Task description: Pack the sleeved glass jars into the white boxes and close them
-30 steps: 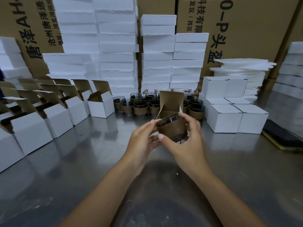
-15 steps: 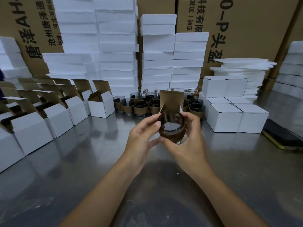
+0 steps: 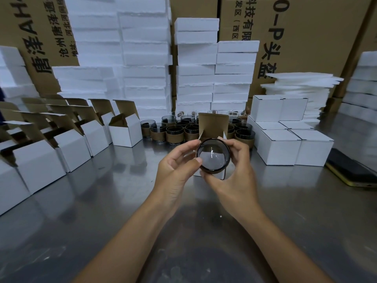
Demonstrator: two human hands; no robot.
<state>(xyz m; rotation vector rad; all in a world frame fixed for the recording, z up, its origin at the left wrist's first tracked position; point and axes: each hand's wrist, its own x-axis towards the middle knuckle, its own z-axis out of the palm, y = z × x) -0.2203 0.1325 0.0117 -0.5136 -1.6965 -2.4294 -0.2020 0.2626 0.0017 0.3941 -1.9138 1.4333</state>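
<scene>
Both hands hold one dark glass jar (image 3: 213, 155) in a brown sleeve above the steel table, its round end turned toward me. My left hand (image 3: 176, 170) pinches its left rim with thumb and fingers. My right hand (image 3: 234, 176) grips it from the right and below. Right behind the jar stands an open white box (image 3: 213, 124) with its brown lid flap raised. Several more sleeved jars (image 3: 173, 133) cluster at the back centre. Open white boxes (image 3: 126, 132) line the left side, and closed white boxes (image 3: 295, 148) stand on the right.
Tall stacks of white foam blocks (image 3: 142, 58) and brown cartons (image 3: 306, 37) wall off the back. Thin foam sheets (image 3: 299, 86) pile up at the back right. A dark phone in a yellow case (image 3: 355, 170) lies at the right edge of the steel table (image 3: 102, 211).
The jar has been tipped from side-on until its round end faces me, and it rose slightly. Both hands kept hold and shifted their fingers around it.
</scene>
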